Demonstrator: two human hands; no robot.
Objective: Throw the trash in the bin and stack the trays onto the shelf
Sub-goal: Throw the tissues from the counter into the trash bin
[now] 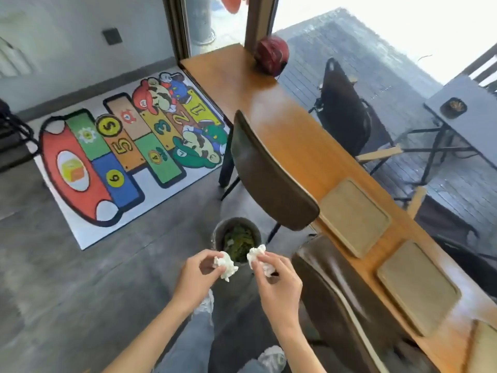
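A small round bin [236,224] stands on the floor ahead of me, with green leafy waste inside. My left hand [196,275] grips a crumpled white tissue [225,265] just in front of the bin's near rim. Beside it, my right hand [277,281] grips another crumpled white tissue [256,254]. On the long wooden table [269,103] at my right lie two flat tan trays, the farther tray [355,215] and the nearer tray [418,286]. A third tray's corner [484,345] shows at the bottom right edge.
Two dark brown chairs, one [269,173] and a nearer one [338,297], stand between me and the table. A colourful hopscotch mat [121,157] covers the floor at left. A red ball-like object [271,55] sits at the table's far end. Outdoor furniture stands beyond the glass.
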